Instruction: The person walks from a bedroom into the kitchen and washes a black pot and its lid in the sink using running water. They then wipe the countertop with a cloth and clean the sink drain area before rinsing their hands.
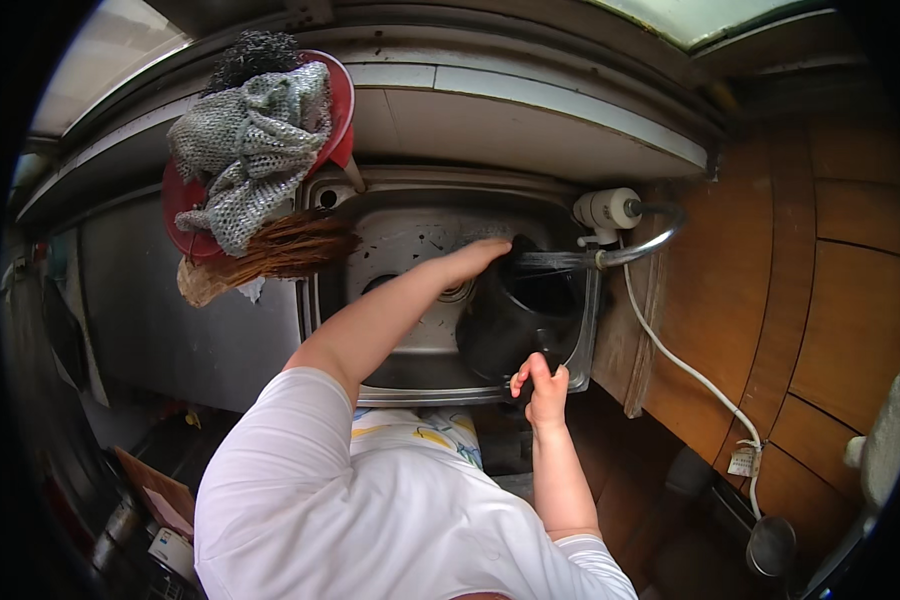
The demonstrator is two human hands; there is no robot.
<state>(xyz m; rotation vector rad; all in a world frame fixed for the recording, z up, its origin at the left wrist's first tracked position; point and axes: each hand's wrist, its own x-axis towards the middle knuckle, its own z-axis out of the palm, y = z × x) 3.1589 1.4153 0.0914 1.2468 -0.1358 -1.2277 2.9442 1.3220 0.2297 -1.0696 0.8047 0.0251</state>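
A black metal pan (487, 326), probably a wok, is tilted in the stainless steel sink (420, 349). Water runs into it from the curved chrome spout (645, 244) of a white electric tap (606, 208). My left hand (481, 260) reaches across the basin, its fingertips at the pan's far-left rim; whether they grip it is unclear. At the near side of the pan, above the sink's front edge, my right hand (544, 386) has its fingers curled around what looks like the pan's dark handle, mostly hidden. Dark bits lie scattered on the sink bottom.
Left of the sink, a red plastic basin (341, 112) holds a grey mesh cloth (251, 150) and a dark wire scourer (259, 54). A brown bristle brush (292, 247) juts over the sink's edge. The tap's white cord (690, 367) hangs along orange tiles at right.
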